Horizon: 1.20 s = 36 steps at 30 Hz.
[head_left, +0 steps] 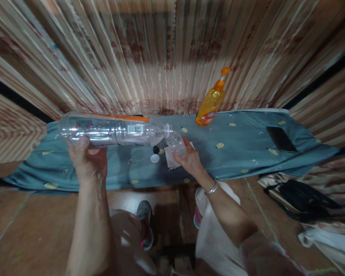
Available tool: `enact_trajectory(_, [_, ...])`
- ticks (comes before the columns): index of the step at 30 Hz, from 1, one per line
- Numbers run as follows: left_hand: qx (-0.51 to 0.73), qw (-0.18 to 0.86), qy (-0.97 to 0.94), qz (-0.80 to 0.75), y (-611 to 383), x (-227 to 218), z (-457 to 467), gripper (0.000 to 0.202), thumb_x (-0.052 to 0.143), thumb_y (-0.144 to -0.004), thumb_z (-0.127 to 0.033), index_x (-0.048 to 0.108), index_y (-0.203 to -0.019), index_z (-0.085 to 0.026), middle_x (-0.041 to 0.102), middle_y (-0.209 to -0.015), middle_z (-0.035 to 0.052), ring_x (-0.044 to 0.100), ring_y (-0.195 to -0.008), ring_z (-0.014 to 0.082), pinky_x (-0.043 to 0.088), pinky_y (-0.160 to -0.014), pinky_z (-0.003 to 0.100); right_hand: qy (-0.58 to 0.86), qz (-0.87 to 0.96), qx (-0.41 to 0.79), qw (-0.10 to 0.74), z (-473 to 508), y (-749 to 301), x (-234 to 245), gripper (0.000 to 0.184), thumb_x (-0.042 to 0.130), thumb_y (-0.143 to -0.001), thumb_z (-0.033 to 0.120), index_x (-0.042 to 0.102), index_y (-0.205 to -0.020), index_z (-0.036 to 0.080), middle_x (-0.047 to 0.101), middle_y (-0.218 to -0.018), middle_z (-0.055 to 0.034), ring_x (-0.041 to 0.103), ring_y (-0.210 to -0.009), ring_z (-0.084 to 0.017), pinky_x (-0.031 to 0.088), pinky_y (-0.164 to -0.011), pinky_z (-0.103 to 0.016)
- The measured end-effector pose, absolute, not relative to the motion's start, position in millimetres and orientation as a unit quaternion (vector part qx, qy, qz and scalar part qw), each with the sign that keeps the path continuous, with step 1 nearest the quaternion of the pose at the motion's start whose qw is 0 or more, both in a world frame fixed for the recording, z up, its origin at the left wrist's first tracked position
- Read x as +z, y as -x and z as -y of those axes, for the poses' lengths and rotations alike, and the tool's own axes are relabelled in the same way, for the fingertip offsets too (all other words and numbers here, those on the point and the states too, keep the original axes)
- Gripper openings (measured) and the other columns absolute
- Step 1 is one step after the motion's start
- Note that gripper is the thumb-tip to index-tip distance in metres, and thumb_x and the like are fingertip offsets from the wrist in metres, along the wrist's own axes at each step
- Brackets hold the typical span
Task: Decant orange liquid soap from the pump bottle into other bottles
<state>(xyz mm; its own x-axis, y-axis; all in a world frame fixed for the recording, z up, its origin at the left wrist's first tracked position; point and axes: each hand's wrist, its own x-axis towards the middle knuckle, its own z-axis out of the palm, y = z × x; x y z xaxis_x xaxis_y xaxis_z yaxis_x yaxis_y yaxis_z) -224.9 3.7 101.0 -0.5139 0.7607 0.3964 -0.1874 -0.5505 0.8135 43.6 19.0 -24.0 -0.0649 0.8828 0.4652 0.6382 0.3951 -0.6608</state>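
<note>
My left hand (87,155) is closed round the base end of a large clear plastic bottle (103,128), which lies sideways in the air. An orange strip and a barcode label show on it. Its mouth points right and meets a small clear plastic bottle (176,142), held tilted in my right hand (189,158). Whether the two necks touch or only overlap I cannot tell. Below them on the cloth lie a black cap (156,150), a white round disc (155,158) and a pale folded tissue (170,158), partly behind my right hand.
An orange pump bottle (209,105) stands at the back of the teal patterned cloth (235,161). A dark phone (281,138) lies to the right. Pleated curtains (149,53) hang behind. A black bag (301,197) sits low at the right, beside the tiled floor (37,226).
</note>
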Motion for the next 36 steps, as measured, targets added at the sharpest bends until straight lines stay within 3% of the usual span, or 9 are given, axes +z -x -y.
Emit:
enact_trajectory(25, [0.788,0.306,-0.399,-0.356,224.8,100.6,-3.4,0.054,0.078,-0.056,-0.039,0.063,-0.108,-0.030,0.069,-0.110,0.0003,0.062,-0.112,0.0229,0.050,-0.089,0.034,0.532,0.710,0.142,0.438,-19.1,-42.8,-24.8,0.063,0.067,-0.081,0.032,0.050,-0.139,0.016,0.065,-0.137,-0.0167,0.065,-0.122,-0.031,0.054,-0.103,-0.048])
enact_trajectory(36, [0.787,0.303,-0.393,-0.367,222.7,102.7,-2.6,0.060,0.078,-0.055,-0.040,0.062,-0.112,-0.034,0.068,-0.110,-0.0014,0.061,-0.112,0.0227,0.049,-0.090,0.034,0.535,0.711,0.136,0.435,-19.3,-42.7,-26.7,0.065,0.067,-0.081,0.034,0.049,-0.139,0.013,0.065,-0.136,-0.0189,0.065,-0.122,-0.032,0.054,-0.102,-0.047])
